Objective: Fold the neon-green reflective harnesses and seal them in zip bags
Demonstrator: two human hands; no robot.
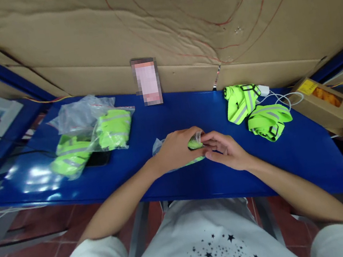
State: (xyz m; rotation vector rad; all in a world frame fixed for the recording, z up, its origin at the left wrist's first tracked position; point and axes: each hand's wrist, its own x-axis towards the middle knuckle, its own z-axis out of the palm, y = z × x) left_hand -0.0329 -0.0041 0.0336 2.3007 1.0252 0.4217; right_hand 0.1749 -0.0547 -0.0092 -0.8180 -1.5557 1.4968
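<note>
A worker in a white, star-printed shirt bends both hands over a blue table (185, 111), a clear plastic bag (156, 146) between them at the near edge, midway along. The left hand (175, 149) curls over the bag, holding it, with a yellow-green reflective strap (196, 143) showing inside. The right hand (228, 150) meets it at the bag's right end, fingers bent and thumb a little apart; from here I cannot tell whether they pinch the plastic.

To the left lie two bagged straps (115, 130), beside flat clear bags (78, 111) and a dark flat object (100, 159). To the right, two loose straps (269, 121) sit coiled near a white cable (294, 99) and a windowed cardboard box (319, 110). Behind, a phone (148, 82) leans upright against the cardboard wall (79, 47).
</note>
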